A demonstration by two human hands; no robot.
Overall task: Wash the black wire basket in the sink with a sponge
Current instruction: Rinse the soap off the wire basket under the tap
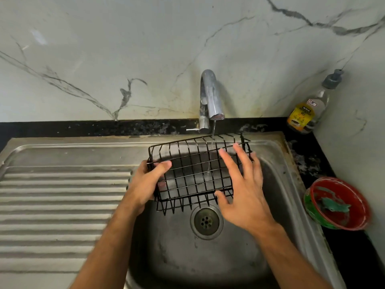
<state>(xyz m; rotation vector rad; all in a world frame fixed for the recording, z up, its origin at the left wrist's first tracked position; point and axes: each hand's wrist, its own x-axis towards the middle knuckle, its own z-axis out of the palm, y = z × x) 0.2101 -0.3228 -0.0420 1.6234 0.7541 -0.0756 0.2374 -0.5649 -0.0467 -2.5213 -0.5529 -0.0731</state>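
The black wire basket is held over the sink, above the basin and just behind the drain, with its flat grid face turned up toward the camera and its short wire ends pointing down at the near edge. A thin stream of water falls from the chrome faucet and passes through the grid near its far right part.

The left hand grips the basket's left edge, thumb laid over the top wires and the fingers curled beneath, mostly hidden. The right hand is spread flat with straight fingers over the basket's right side; the thumb lies at the near right corner. Whether the palm actually rests on the wires cannot be told.

The ribbed drainboard lies to the left of the basin, level with the sink rim. The basin floor in front of the drain is seen below the forearms.

At the right, on the black counter, a red bowl stands tight against the sink rim and near the side wall; a green sponge lies inside it, well apart from both hands. A dish soap bottle with a grey pump stands in the back corner, beside the marble-patterned wall.
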